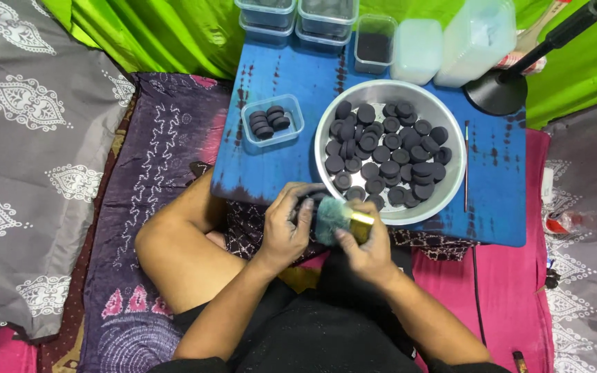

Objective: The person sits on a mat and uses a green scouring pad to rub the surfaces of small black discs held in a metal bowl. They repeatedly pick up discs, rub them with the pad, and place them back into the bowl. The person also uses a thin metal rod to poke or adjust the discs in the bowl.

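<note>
My left hand is closed around a small black disc at the near edge of the blue table. My right hand grips a brush with a gold ferrule and blue-green bristles, its bristles against the disc. Just beyond the hands stands a large metal bowl filled with several black round discs. A small clear plastic box to the left of the bowl holds several more discs.
Stacked clear plastic containers and frosted tubs line the table's far edge. A black stand base sits at the right. A thin brush lies beside the bowl. Patterned cloths cover the floor around my bare knee.
</note>
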